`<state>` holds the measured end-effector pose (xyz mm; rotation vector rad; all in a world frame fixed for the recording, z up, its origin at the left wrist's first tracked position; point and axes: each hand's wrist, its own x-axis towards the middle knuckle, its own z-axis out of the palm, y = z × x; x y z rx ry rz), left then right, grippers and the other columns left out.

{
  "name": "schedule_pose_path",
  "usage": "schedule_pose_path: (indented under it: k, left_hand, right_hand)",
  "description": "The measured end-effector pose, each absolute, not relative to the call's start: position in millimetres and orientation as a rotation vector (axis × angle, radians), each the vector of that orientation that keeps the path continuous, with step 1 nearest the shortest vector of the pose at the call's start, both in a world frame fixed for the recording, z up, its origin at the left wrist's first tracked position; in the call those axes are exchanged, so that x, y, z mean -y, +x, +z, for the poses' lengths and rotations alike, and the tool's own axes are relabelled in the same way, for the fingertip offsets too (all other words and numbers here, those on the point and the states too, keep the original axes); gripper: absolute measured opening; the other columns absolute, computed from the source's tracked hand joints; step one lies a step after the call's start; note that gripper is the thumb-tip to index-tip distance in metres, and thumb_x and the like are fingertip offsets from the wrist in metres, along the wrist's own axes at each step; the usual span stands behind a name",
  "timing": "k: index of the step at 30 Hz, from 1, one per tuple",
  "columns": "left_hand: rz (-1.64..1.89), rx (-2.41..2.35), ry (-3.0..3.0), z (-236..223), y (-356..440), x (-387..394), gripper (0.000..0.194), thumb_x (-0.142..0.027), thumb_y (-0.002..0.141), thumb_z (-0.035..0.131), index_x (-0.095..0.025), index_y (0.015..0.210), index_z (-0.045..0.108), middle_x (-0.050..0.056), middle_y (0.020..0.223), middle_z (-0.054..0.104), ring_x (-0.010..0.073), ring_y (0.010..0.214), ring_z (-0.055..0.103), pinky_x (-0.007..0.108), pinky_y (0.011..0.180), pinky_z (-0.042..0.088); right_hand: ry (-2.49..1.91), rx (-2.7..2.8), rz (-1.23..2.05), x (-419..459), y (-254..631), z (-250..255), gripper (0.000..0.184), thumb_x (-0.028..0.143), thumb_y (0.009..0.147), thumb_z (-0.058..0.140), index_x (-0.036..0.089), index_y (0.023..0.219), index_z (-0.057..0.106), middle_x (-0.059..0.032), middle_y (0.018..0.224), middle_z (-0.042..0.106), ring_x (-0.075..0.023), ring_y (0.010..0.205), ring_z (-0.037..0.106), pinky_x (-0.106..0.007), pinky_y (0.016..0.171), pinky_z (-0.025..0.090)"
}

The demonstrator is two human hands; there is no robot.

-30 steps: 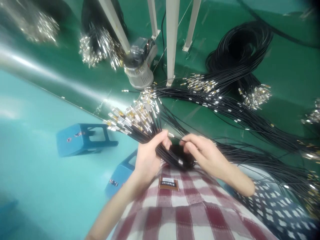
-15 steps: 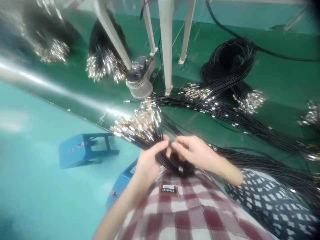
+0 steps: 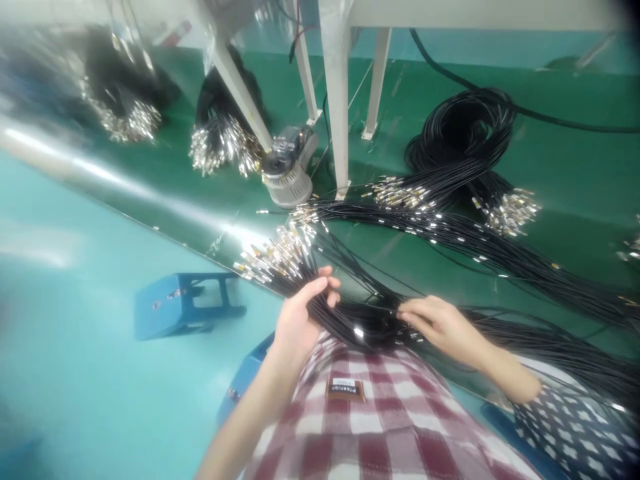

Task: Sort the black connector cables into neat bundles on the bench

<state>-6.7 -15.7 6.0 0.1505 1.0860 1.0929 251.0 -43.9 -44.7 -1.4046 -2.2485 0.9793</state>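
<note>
My left hand (image 3: 301,313) is curled around a thick bundle of black cables (image 3: 340,320) in front of the checked apron (image 3: 370,427). Silver metal connector ends (image 3: 277,257), some with yellow bits, fan out past my left thumb. Farther right, my right hand (image 3: 445,328) has its thumb and fingertips pinched together at the black cables beside the bundle. What lies in that pinch looks like a thin black cable, though its tip is partly hidden.
More long cables (image 3: 480,243) stretch across the green surface (image 3: 560,173), with a coiled bundle (image 3: 463,133) behind. Near a white table leg (image 3: 336,100) stands a round grey-white device (image 3: 289,185). Other cable bundles (image 3: 225,143) lie back left. A blue stool (image 3: 185,303) is on the floor.
My right hand has moved away to the right from beside my left hand, to the cables on that side. My left hand keeps its hold, its fingers slightly looser. The view has shifted slightly.
</note>
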Motion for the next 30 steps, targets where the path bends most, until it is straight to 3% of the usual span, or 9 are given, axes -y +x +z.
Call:
schedule_pose_path:
  k: [6,9,12,15,19,22,24,27,30]
  left_hand:
    - [1.061,-1.104,0.172,5.2,-9.5,17.6,0.018,-0.024,0.069,0.074,-0.013,0.081,0.069,0.003,0.072,0.064,0.0087,0.054,0.052,0.024,0.053,0.044]
    - [1.049,-1.079,0.167,0.2,-15.7,18.1,0.016,-0.025,0.070,0.074,-0.012,0.077,0.069,0.004,0.082,0.067,0.0102,0.059,0.056,0.025,0.056,0.047]
    - [1.096,-1.056,0.121,-7.3,-23.3,19.3,0.014,-0.024,0.070,0.076,-0.012,0.072,0.067,0.007,0.098,0.069,0.0146,0.077,0.063,0.029,0.074,0.053]
    - [1.110,-1.001,0.099,-12.5,-26.2,19.6,0.017,-0.027,0.073,0.075,-0.015,0.069,0.063,0.003,0.077,0.066,0.0182,0.080,0.064,0.038,0.091,0.050]
    - [1.144,-0.984,0.129,-12.5,-20.7,16.8,0.027,-0.030,0.078,0.071,-0.017,0.063,0.053,-0.005,0.051,0.043,0.0103,0.050,0.046,0.034,0.075,0.050]
    - [1.180,-1.022,0.100,-12.5,-16.9,14.6,0.030,-0.028,0.076,0.072,-0.017,0.061,0.049,-0.005,0.050,0.041,0.0093,0.048,0.041,0.029,0.065,0.047]
    - [1.193,-1.039,0.078,-13.8,-16.9,14.5,0.029,-0.027,0.076,0.073,-0.017,0.062,0.049,-0.005,0.051,0.041,0.0096,0.049,0.042,0.030,0.066,0.046]
    - [1.199,-1.040,0.045,-15.9,-18.8,15.7,0.028,-0.025,0.077,0.072,-0.017,0.062,0.049,-0.005,0.050,0.040,0.0098,0.049,0.042,0.030,0.067,0.046]
    - [1.198,-1.017,0.031,-16.1,-19.9,16.1,0.027,-0.024,0.077,0.070,-0.017,0.062,0.050,-0.005,0.050,0.041,0.0099,0.049,0.042,0.030,0.067,0.046]
  right_hand:
    - [-1.394,2.247,1.058,58.2,246.4,-49.0,0.029,0.036,0.099,0.045,0.023,0.100,0.071,-0.0071,0.101,0.074,-0.0213,0.089,0.068,-0.037,0.081,0.050]
    - [-1.467,2.235,1.184,57.7,265.7,-58.3,0.032,0.039,0.098,0.044,0.024,0.102,0.072,-0.0071,0.103,0.073,-0.0224,0.092,0.068,-0.037,0.081,0.051]
    - [-1.492,2.227,1.455,40.6,295.5,-68.4,0.032,0.043,0.093,0.052,0.023,0.088,0.076,-0.0070,0.096,0.073,-0.0225,0.087,0.069,-0.034,0.079,0.052]
    - [-1.624,2.165,1.616,4.9,303.5,-76.6,0.027,0.045,0.084,0.064,0.021,0.081,0.076,-0.0059,0.092,0.074,-0.0216,0.085,0.069,-0.030,0.078,0.052]
    - [-1.903,2.068,1.322,-58.3,239.9,-96.1,0.026,0.042,0.086,0.061,0.022,0.096,0.074,-0.0042,0.101,0.072,-0.0198,0.092,0.066,-0.029,0.083,0.048]
    - [-1.998,2.053,1.155,-93.7,167.3,-119.2,0.034,0.045,0.082,0.066,0.019,0.104,0.070,-0.0097,0.110,0.068,-0.0237,0.097,0.063,-0.033,0.082,0.046]
    - [-2.008,2.057,1.100,-104.2,132.4,-131.6,0.030,0.041,0.081,0.067,0.016,0.099,0.069,-0.0119,0.110,0.067,-0.0243,0.095,0.063,-0.034,0.082,0.045]
    - [-1.971,2.051,1.096,-105.3,116.5,-136.4,0.016,0.033,0.084,0.064,0.018,0.087,0.068,-0.0084,0.098,0.069,-0.0214,0.089,0.063,-0.032,0.080,0.044]
    - [-1.917,1.985,1.101,-99.9,132.7,-124.5,0.017,0.036,0.087,0.060,0.021,0.087,0.067,-0.0054,0.098,0.069,-0.0194,0.088,0.062,-0.031,0.079,0.043]
